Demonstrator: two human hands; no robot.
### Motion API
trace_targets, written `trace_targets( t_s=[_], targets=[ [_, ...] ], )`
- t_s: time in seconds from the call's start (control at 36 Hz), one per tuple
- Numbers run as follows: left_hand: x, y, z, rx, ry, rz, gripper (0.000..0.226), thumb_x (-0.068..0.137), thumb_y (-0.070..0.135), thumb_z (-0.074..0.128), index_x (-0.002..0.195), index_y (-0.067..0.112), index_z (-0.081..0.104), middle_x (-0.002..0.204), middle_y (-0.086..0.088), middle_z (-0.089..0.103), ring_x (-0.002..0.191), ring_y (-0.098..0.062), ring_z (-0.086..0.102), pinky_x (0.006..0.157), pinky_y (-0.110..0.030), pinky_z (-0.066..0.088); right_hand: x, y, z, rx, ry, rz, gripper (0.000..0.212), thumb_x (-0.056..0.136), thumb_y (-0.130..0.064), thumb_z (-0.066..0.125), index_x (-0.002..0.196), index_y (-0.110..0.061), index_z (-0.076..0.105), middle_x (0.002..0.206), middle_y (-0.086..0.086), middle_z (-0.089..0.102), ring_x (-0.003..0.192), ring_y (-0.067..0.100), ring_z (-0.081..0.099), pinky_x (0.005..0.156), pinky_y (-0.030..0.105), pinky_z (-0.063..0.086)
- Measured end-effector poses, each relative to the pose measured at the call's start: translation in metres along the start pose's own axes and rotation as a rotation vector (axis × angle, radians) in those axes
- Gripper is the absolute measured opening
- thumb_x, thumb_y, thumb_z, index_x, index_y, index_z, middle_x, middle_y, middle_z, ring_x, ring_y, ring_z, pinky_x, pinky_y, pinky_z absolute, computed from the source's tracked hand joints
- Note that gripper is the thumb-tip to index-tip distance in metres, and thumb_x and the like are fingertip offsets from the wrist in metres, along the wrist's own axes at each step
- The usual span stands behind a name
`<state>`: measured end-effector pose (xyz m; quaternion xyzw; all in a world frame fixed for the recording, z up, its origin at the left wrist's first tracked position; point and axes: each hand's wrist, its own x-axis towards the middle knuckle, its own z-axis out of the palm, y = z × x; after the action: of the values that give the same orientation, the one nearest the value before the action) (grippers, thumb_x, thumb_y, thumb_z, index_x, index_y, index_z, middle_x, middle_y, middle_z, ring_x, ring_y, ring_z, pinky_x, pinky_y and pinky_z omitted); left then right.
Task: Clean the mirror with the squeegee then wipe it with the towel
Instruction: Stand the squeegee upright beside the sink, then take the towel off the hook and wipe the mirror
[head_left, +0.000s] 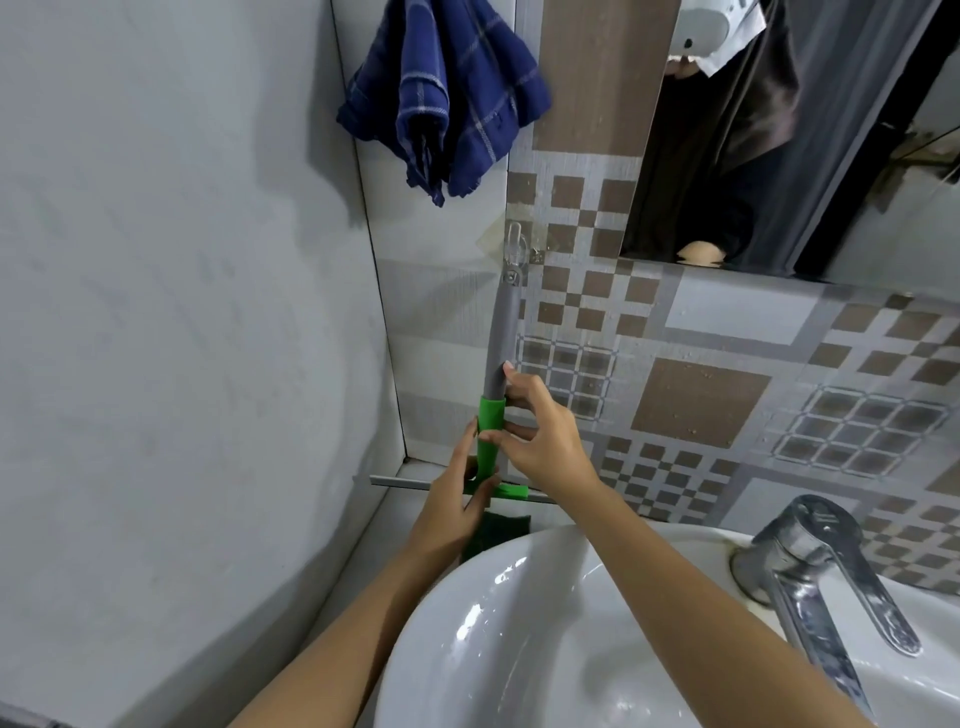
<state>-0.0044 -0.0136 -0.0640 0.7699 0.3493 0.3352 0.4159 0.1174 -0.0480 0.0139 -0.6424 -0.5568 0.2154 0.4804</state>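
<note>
I'm at the first step, fetching the squeegee (493, 395), which hangs by its handle from the hook (514, 247) at the mirror's (779, 130) 8 o'clock. My left hand (457, 499) curls round its green neck; my right hand (540, 436) pinches the handle with loosely spread fingers. Next I'd lift it clear of the hook. The towel (447, 93) hangs at 12 o'clock, untouched.
</note>
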Motion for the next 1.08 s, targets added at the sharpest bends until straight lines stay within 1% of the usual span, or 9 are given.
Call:
trace_targets(
  t_s=[0.14, 0.31, 0.44, 0.53, 0.69, 0.83, 0.92, 1.0, 1.08],
  targets=[
    [0.013, -0.003, 0.000, -0.004, -0.004, 0.009, 0.065, 0.093, 0.027, 0.053, 0.127, 0.061, 0.009, 0.133, -0.005, 0.053, 0.108, -0.007, 0.055, 0.094, -0.040, 0.050, 0.008, 0.005, -0.001, -0.011, -0.022, 0.006, 0.069, 0.076, -0.002, 0.070, 0.134, -0.016, 0.036, 0.127, 0.009, 0.054, 0.119, 0.022, 0.053, 0.094, 0.044, 0.051],
    [0.021, -0.007, 0.000, 0.024, -0.004, 0.001, 0.067, 0.093, 0.032, 0.050, 0.136, 0.052, 0.003, 0.133, -0.002, 0.053, 0.113, -0.013, 0.055, 0.096, -0.041, 0.049, 0.012, 0.008, 0.003, -0.059, -0.021, -0.009, 0.072, 0.080, -0.002, 0.067, 0.139, -0.017, 0.030, 0.135, 0.010, 0.050, 0.123, 0.021, 0.051, 0.098, 0.028, 0.043],
    [0.024, -0.004, -0.009, 0.040, 0.008, 0.047, 0.057, 0.096, 0.019, 0.046, 0.133, 0.052, 0.017, 0.132, 0.004, 0.051, 0.117, -0.006, 0.051, 0.098, -0.023, 0.043, 0.005, 0.005, -0.001, -0.132, 0.044, -0.092, 0.060, 0.083, -0.007, 0.065, 0.136, -0.015, 0.036, 0.129, 0.008, 0.055, 0.116, 0.012, 0.052, 0.099, 0.034, 0.047],
    [0.028, 0.008, -0.026, 0.026, 0.115, 0.091, 0.046, 0.096, 0.017, 0.045, 0.134, 0.039, 0.031, 0.135, 0.001, 0.048, 0.120, -0.002, 0.045, 0.096, -0.009, 0.037, 0.002, -0.003, -0.009, -0.168, 0.142, -0.145, 0.048, 0.085, -0.012, 0.064, 0.129, -0.011, 0.046, 0.122, 0.006, 0.057, 0.111, 0.016, 0.056, 0.097, 0.039, 0.050],
    [0.059, 0.090, -0.089, -0.061, 0.484, 0.332, 0.027, 0.098, 0.014, 0.043, 0.123, 0.012, 0.051, 0.116, 0.000, 0.051, 0.106, 0.010, 0.049, 0.091, -0.005, 0.037, 0.021, -0.069, -0.026, -0.122, 0.336, -0.286, 0.034, 0.089, -0.019, 0.058, 0.121, -0.010, 0.052, 0.112, -0.002, 0.054, 0.099, 0.012, 0.055, 0.090, 0.033, 0.052],
    [0.106, 0.173, -0.151, -0.126, 0.656, 0.536, 0.027, 0.098, 0.015, 0.040, 0.122, 0.011, 0.052, 0.119, -0.005, 0.052, 0.107, 0.002, 0.050, 0.093, -0.012, 0.039, 0.059, -0.145, -0.048, -0.067, 0.465, -0.446, 0.026, 0.090, -0.020, 0.056, 0.114, -0.011, 0.056, 0.102, -0.003, 0.054, 0.094, 0.016, 0.058, 0.085, 0.034, 0.053],
    [0.132, 0.215, -0.179, -0.107, 0.613, 0.569, 0.030, 0.098, 0.020, 0.041, 0.128, 0.015, 0.047, 0.127, -0.002, 0.049, 0.111, -0.001, 0.049, 0.095, -0.013, 0.037, 0.083, -0.181, -0.060, -0.056, 0.515, -0.490, 0.027, 0.091, -0.020, 0.055, 0.116, -0.011, 0.055, 0.106, -0.006, 0.049, 0.094, 0.009, 0.055, 0.081, 0.018, 0.049],
    [0.160, 0.237, -0.197, 0.043, 0.476, 0.535, 0.036, 0.098, 0.027, 0.041, 0.134, 0.021, 0.042, 0.137, 0.000, 0.045, 0.124, -0.009, 0.043, 0.105, -0.026, 0.035, 0.104, -0.198, -0.071, -0.109, 0.523, -0.448, 0.025, 0.091, -0.020, 0.052, 0.115, -0.012, 0.055, 0.105, -0.005, 0.046, 0.085, 0.001, 0.047, 0.072, 0.004, 0.040],
    [0.177, 0.242, -0.204, 0.134, 0.333, 0.530, 0.039, 0.097, 0.029, 0.044, 0.135, 0.024, 0.040, 0.137, 0.001, 0.044, 0.125, -0.012, 0.043, 0.107, -0.036, 0.037, 0.121, -0.200, -0.077, -0.197, 0.504, -0.375, 0.029, 0.090, -0.021, 0.053, 0.117, -0.012, 0.053, 0.104, -0.002, 0.043, 0.093, 0.013, 0.047, 0.078, 0.018, 0.036]
  ],
)
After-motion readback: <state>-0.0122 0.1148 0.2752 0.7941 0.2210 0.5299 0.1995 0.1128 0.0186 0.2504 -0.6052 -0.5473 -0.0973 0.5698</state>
